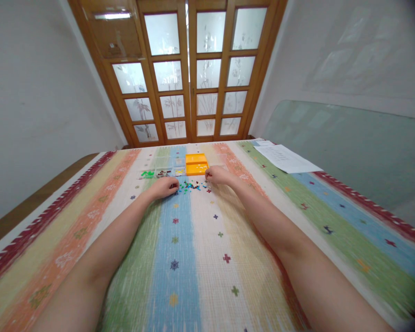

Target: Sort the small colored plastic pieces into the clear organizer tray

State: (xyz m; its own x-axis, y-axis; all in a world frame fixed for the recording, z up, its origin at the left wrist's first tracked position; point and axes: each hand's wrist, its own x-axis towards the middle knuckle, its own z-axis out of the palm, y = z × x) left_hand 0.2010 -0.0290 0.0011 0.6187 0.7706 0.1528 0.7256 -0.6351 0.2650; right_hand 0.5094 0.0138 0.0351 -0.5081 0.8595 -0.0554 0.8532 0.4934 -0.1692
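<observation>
Both my arms stretch far forward over a striped cloth. My left hand [165, 187] rests knuckles up at the left edge of a scatter of tiny coloured pieces [192, 186], fingers curled in. My right hand [217, 174] sits at the right edge of that scatter, fingers pinched together. What either hand holds is too small to make out. Just behind the pieces lies a clear compartment box [166, 167] with green, dark and yellow bits in its near cells. An orange tray [196, 164] stands beside it.
The striped cloth [200, 249] covers the table. A white paper sheet [286, 159] lies at the far right. A glass pane [352, 147] leans on the right wall. Wooden glazed doors [190, 74] stand behind the table.
</observation>
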